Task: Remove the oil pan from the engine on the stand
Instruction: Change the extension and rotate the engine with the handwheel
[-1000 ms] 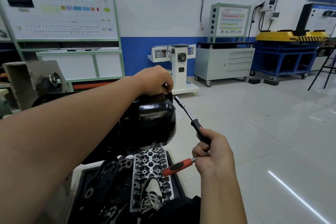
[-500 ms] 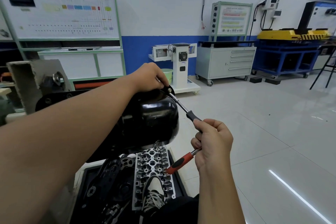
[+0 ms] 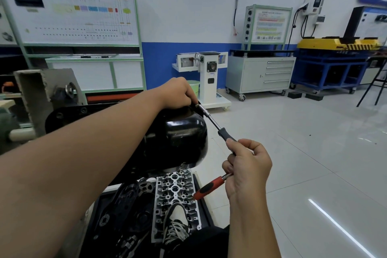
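Note:
The glossy black oil pan (image 3: pixel 180 136) sits on top of the engine, which is mounted on the grey stand (image 3: pixel 41 90) at the left. My left hand (image 3: pixel 178 93) reaches over the pan and pinches the socket end of a nut driver (image 3: pixel 211 119) at the pan's far rim. My right hand (image 3: pixel 247 165) grips the driver's black handle and also holds a red-handled ratchet (image 3: pixel 209 187) that points down and left. The bolt under the socket is hidden by my left fingers.
Below the pan a tray (image 3: pixel 206 209) holds a silver cylinder head (image 3: pixel 176 192) and black engine parts (image 3: pixel 125 205). My shoe (image 3: pixel 173 226) rests near it. A white machine stand (image 3: pixel 209 77), a grey tool cabinet (image 3: pixel 259 75) and a blue and yellow bench (image 3: pixel 335 65) stand along the wall.
My right hand rose and brought the nut driver's tip from free air up to the pan's far rim, where my left fingers now pinch it. The pan has not moved.

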### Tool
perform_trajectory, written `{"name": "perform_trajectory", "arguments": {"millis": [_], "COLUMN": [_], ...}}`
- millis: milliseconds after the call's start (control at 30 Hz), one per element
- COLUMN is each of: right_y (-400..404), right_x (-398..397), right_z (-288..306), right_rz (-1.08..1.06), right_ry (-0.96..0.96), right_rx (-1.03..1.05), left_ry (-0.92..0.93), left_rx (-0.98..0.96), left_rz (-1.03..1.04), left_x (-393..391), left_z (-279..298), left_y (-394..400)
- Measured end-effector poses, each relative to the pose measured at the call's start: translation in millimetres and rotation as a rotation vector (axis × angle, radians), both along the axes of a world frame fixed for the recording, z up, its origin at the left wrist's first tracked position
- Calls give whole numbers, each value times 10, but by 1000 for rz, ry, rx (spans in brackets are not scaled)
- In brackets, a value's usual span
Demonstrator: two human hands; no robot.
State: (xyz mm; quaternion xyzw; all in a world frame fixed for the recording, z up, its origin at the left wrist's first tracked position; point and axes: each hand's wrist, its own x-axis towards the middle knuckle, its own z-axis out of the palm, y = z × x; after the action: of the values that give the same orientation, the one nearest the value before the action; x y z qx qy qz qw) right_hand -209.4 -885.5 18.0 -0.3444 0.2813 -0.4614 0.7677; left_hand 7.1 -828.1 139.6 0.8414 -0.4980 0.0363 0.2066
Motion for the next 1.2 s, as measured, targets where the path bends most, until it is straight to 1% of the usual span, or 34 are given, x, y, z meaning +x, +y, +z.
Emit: {"name": "perform_trajectory", "arguments": {"millis": [200, 300, 467, 667, 833, 900, 1067, 1133, 1200], "right_y": [18, -13, -58, -4, 29, 46, 54, 56, 69], "right_x": [33, 20, -25, -52, -37, -31, -51, -52, -59], "right_z": [11, 7, 67, 245, 287, 290, 223, 236, 250], "right_rz": [11, 14, -26, -180, -277, -281, -117, -151, -210], "right_ry": [22, 77, 238, 435, 509, 504, 492, 463, 446], "right_rx": [-31, -111, -350, -731, -905, -908, -715, -694, -738], "left_ry": [61, 80, 115, 133, 142, 147, 139, 133, 133], "left_rx": [3, -4, 0, 29, 17, 9, 24, 31, 33], "left_rz": [21, 30, 22, 3, 14, 14, 6, 3, 3], "left_x": [-12, -24, -60, -85, -64, -59, -70, -83, -89], "left_z": [3, 13, 24, 44, 24, 21, 31, 40, 46], "left_y": [11, 16, 24, 34, 21, 22, 31, 39, 40]}}
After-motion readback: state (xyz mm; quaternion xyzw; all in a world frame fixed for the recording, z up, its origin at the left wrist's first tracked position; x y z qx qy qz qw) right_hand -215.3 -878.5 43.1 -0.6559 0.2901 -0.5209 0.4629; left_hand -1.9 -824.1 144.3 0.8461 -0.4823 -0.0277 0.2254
